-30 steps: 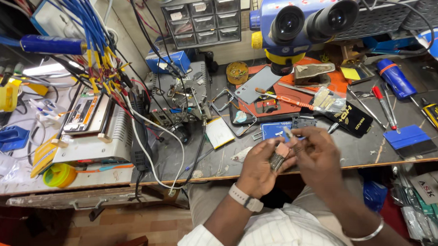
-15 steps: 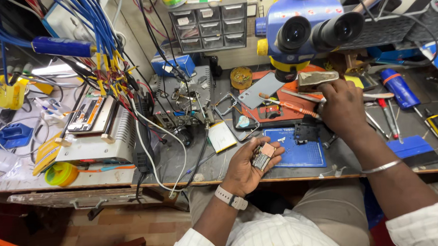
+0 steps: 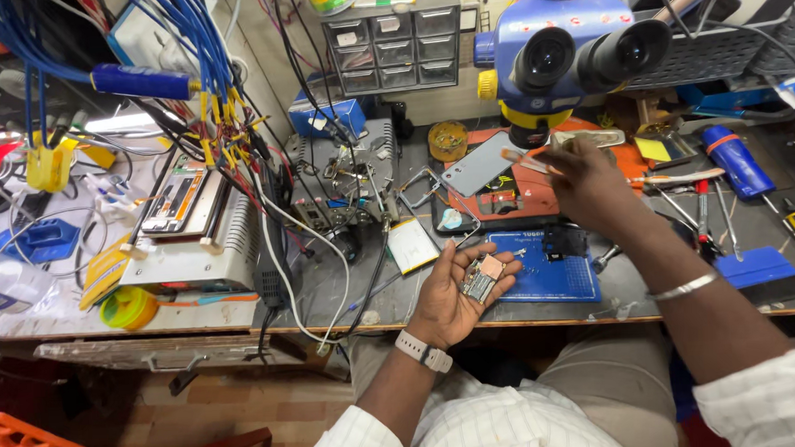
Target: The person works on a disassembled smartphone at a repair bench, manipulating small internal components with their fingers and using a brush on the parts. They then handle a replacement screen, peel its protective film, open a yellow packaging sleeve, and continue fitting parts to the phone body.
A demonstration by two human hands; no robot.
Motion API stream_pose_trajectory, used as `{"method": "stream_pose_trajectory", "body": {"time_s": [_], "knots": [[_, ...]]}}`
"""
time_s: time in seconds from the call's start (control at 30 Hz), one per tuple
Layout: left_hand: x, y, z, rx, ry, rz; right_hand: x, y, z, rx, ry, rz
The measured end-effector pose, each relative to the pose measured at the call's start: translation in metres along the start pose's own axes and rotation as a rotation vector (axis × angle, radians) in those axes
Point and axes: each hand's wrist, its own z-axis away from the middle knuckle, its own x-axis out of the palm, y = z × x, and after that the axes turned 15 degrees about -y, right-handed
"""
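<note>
The left hand (image 3: pixel 454 288) lies palm up near the front edge of the table (image 3: pixel 347 297), cradling a small circuit board (image 3: pixel 482 278) on loosely curled fingers. For the work to go well, that palm ought to stay level, so the board does not slide off. Just beyond lies a blue work mat (image 3: pixel 551 266). Farther in, the right hand (image 3: pixel 583 184) is closed around a thin tool, seemingly a brush (image 3: pixel 524 162), over the orange mat (image 3: pixel 512 192), beside a grey phone back (image 3: pixel 480 164). The blue microscope (image 3: pixel 569 51) hangs close above that hand and crowds any lift. Screwdrivers (image 3: pixel 701 210) lie to the right; tangled cables (image 3: pixel 232 123) and a drawer cabinet (image 3: pixel 394 45) stand behind.
</note>
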Motion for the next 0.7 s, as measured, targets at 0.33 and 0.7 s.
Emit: {"method": "stream_pose_trajectory", "body": {"time_s": [0.33, 0.7], "knots": [[0.0, 0.002, -0.001, -0.056, -0.037, -0.014, 0.0, -0.024, 0.064, -0.145, -0.16, -0.119], [0.0, 0.003, -0.003, -0.034, -0.037, 0.014, 0.009, 0.014, 0.041, -0.047, 0.169, -1.1]]}}
